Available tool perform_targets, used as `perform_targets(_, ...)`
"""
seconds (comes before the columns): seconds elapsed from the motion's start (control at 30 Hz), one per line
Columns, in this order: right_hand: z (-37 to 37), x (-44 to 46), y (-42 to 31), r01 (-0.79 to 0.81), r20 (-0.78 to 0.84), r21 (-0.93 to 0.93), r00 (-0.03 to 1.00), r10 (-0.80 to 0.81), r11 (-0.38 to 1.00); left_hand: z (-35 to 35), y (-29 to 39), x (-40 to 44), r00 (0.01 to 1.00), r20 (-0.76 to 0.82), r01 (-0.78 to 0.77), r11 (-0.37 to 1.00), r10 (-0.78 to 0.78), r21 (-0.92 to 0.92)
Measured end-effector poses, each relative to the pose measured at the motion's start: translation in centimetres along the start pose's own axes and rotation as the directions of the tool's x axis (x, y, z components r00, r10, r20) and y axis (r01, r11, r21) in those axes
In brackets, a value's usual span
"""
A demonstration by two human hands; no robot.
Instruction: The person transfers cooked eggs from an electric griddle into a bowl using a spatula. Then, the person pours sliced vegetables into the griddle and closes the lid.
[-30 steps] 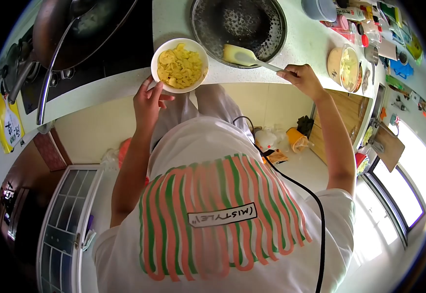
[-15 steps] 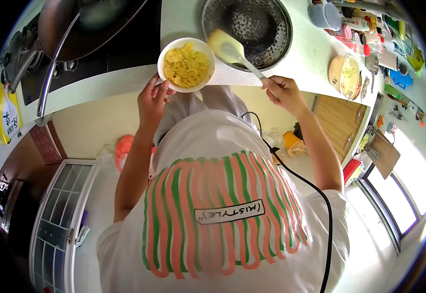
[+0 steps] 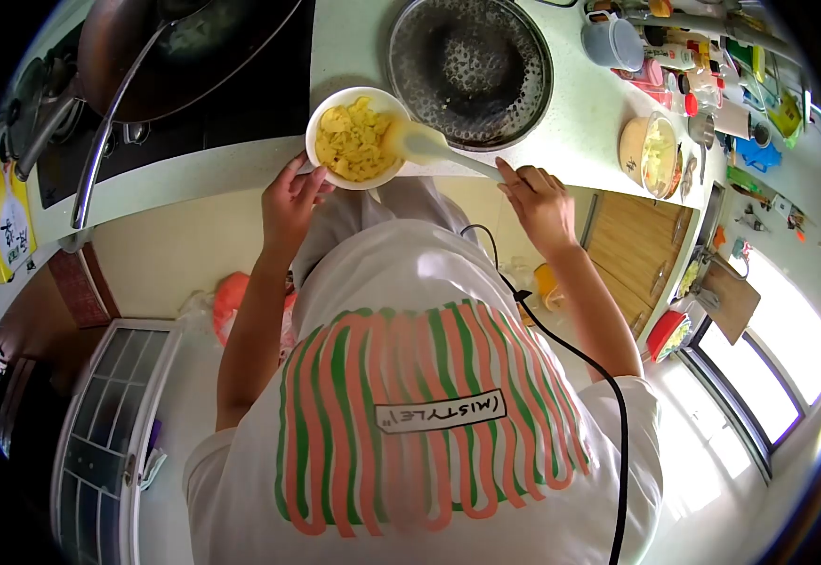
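Note:
A white bowl point(image 3: 394, 101) of yellow scrambled eggs point(image 3: 349, 137) is at the counter's front edge. My left hand point(image 3: 288, 202) is closed on the bowl's lower left side, fingers and thumb at the rim. In my right hand point(image 3: 542, 209) is the handle of a pale spatula point(image 3: 425, 143), pinched near its end. The spatula's blade lies over the bowl's right rim, its tip by the eggs. Whether it touches the eggs I cannot tell.
A round black pan point(image 3: 467, 75) with a speckled surface sits on the counter behind the spatula. A wok point(image 3: 133, 85) with a long metal-handled utensil stands on the dark stove at left. At right are a tub of cut vegetables point(image 3: 651, 155), a pale blue container point(image 3: 613, 42) and several bottles.
The spatula has moved left from over the black pan to the bowl's right rim. My right hand has shifted slightly down and left; my left hand still holds the bowl.

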State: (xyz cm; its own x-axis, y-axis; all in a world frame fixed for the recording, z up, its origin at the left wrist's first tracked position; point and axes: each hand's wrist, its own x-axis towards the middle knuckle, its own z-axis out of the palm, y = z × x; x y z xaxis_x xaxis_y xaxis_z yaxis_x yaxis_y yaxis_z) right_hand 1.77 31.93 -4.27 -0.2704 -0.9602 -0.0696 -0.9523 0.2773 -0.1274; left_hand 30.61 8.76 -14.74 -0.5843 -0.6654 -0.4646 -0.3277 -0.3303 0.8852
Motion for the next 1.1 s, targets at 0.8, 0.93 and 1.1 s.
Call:
perform_targets(0.8,3.1,-0.6,8.5,-0.681,0.575,0.479,0.72,0.389,0.554,-0.1,-1.2,0.2,1.0,0.011,0.001,0.996,0.0,-0.093)
perform_targets(0.93,1.1,1.2,7.9,-0.78,0.733,0.549,0.622,0.275,0.301,-0.7,-1.0,0.2,0.994,0.06,0.101,0.991,-0.096,-0.084)
perform_targets(1.1,-0.5,1.3,6.1,-0.84,0.808,0.527,0.542,0.233,0.126,-0.4,-2.2,0.5,0.997,0.066,0.048,0.982,-0.036,-0.181)
